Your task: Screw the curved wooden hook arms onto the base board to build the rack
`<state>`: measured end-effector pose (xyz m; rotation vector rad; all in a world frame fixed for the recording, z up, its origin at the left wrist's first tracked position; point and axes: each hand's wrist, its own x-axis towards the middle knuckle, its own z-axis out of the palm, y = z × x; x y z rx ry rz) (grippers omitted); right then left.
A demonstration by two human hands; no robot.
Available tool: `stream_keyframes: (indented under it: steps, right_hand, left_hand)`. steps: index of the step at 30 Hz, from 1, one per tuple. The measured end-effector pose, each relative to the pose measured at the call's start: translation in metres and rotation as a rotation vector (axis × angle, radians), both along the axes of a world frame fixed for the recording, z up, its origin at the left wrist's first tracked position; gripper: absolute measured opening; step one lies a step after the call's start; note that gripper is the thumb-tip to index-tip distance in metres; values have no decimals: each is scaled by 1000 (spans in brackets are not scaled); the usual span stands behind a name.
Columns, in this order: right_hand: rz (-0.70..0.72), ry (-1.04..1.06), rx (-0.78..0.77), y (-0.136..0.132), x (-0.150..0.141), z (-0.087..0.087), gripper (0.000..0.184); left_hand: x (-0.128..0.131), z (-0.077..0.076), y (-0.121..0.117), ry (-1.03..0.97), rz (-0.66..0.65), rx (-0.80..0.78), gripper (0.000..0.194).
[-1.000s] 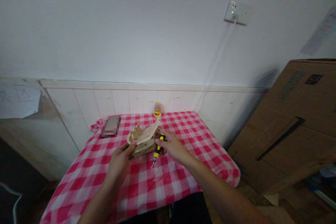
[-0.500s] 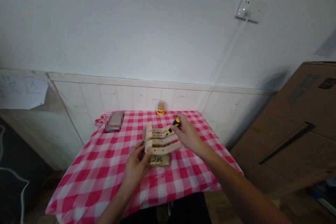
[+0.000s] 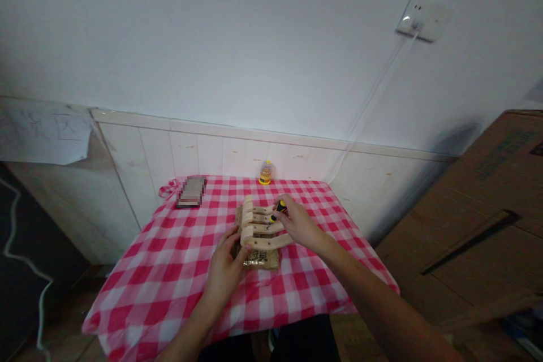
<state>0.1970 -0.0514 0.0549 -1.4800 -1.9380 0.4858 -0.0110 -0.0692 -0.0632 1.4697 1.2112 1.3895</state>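
Observation:
A pale wooden piece with several curved slats (image 3: 258, 242) rests over a gold-brown printed packet (image 3: 265, 260) on the checked tablecloth. My left hand (image 3: 229, 254) grips the near left end of the wooden piece, thumb on its edge. In my right hand (image 3: 296, 218) is a yellow and black screwdriver (image 3: 280, 208), held slanted. Its tip points down at a screw hole in one of the middle slats; whether it sits in a screw I cannot tell. The far ends of some slats are hidden behind my right hand.
A small yellow-based bottle-shaped container (image 3: 265, 173) stands at the table's back edge. A blurred flat dark-edged object (image 3: 192, 191) lies at the back left. Large cardboard boxes (image 3: 475, 226) stand to the right, and a cable (image 3: 377, 90) runs down the wall from a socket (image 3: 419, 20).
The screwdriver has moved lower and nearer on the slats, its tip now at a hole. My left hand keeps its hold. The whole view has shifted slightly.

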Motion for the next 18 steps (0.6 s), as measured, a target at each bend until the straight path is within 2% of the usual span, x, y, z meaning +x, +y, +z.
stream_keyframes:
  steps: [7,13,18]
  right_hand:
    - [104,-47,-21,1,1,7,16]
    - [80,-77,-5,6,2,6,17]
    - [4,-97,9,11,6,2,11]
  left_hand:
    - [0,-2,-1,6,5,7,32]
    - [1,-5,0,8,5,11,32]
    - [0,-4,0,8,7,21,33]
